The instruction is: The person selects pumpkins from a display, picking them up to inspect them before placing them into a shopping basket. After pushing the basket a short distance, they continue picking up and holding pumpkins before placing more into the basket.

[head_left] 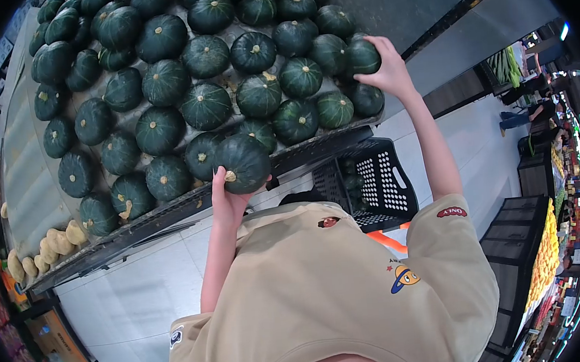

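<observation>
Many dark green kabocha squashes lie in rows on a sloped display stand [19,163]. My left hand [228,199] is closed around one kabocha squash [243,161] at the stand's front edge, its pale stem turned toward my thumb. At the right end of the display, my right hand [390,69] has its thumb and fingers curved round another kabocha squash [362,57]. Just below that one sits a further squash [368,100], close to the corner of the stand. The far sides of both gripped squashes are hidden.
Below the stand's front edge is a black perforated crate [390,186] with green squashes inside. Pale tan, rounded produce [57,243] lines the left front corner. A dark grey panel [399,6] borders the display on the right. Across the aisle stands a yellow fruit display [541,255].
</observation>
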Available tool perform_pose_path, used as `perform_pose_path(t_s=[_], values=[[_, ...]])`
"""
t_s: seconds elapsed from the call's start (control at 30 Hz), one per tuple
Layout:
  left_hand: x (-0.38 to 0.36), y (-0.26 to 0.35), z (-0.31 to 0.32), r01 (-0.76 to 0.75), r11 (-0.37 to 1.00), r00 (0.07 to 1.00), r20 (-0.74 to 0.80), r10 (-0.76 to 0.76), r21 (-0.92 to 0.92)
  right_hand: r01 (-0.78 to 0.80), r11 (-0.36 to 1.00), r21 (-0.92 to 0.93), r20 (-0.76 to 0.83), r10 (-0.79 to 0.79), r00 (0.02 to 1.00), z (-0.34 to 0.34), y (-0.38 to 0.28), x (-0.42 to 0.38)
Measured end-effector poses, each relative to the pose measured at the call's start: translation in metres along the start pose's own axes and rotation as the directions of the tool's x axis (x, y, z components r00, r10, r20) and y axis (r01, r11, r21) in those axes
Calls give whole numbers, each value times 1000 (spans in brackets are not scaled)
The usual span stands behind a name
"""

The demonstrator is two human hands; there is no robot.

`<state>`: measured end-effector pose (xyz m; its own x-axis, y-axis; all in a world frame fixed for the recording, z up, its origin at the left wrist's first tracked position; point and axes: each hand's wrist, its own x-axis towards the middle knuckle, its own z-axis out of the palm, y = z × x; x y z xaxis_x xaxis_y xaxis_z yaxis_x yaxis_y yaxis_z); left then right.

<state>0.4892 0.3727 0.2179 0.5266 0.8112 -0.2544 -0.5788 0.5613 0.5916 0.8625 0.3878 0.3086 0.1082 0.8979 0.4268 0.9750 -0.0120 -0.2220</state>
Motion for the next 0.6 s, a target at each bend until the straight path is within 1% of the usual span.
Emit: perform_pose_path(t_s=[0.03,0.1,0.17,0.23,0.3,0.4,0.47,0.53,0.6], values=[[1,0,-2,-4,1000,1000,-1,4,-5,4,1000,-6,47,-4,999,2,-2,-6],[3,0,-8,5,1000,998,63,-6,15,6,1000,30,122,-10,993,11,-6,-15],[4,0,-6,6,1000,999,54,-6,11,17,1000,24,145,-20,989,19,-10,-22],[5,-1,-7,9,1000,999,46,-9,12,31,997,-77,212,-14,977,26,-14,-26],[8,-4,-11,29,999,995,101,-27,-18,28,996,-90,199,-9,980,28,-14,-27],[8,-6,-9,43,999,990,138,-41,-15,9,998,-67,159,2,987,28,-12,-29],[9,-8,-11,52,999,989,135,-51,-5,-53,996,-70,184,65,981,29,-11,-31],[9,-10,-12,51,999,990,129,-52,5,-46,997,-68,185,58,981,28,-12,-31],[8,-11,-12,82,996,994,77,-79,-27,-32,997,-68,189,45,981,26,-14,-29]])
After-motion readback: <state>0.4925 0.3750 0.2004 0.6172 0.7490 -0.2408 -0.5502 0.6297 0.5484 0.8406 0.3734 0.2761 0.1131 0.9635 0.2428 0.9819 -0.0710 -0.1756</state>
